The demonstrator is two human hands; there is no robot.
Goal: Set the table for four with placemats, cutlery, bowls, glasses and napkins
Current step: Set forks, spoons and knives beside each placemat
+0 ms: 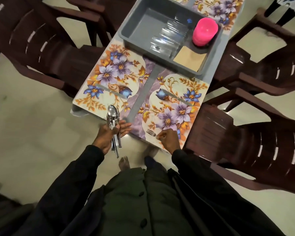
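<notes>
**One fork at the mat, the rest in my other hand**

My right hand pinches a fork by its handle, fingers curled in around it. The tines stick out past my fingertips, up and to the left. The fork is low over the near corner of the right placemat, which spreads out ahead of this hand. Whether the metal touches the mat I cannot tell.

My left hand holds the cutlery bundle — spoons and forks together. My thumb is clamped across the handles and my fingers lie fairly straight beneath them. The spoon bowls rise above the hand and the handle ends hang out below the palm. This hand sits just off the near table edge, and the left placemat lies directly beyond it. The two hands are well apart, with the strip between the mats running away from the gap between them.

Farther out, past both mats, stands a grey tub. It holds clear glasses, a stack of pink bowls and, nearest my right hand, tan napkins. Another placemat shows beyond the tub. Dark brown chairs stand on both sides — one close to my right wrist.
</notes>
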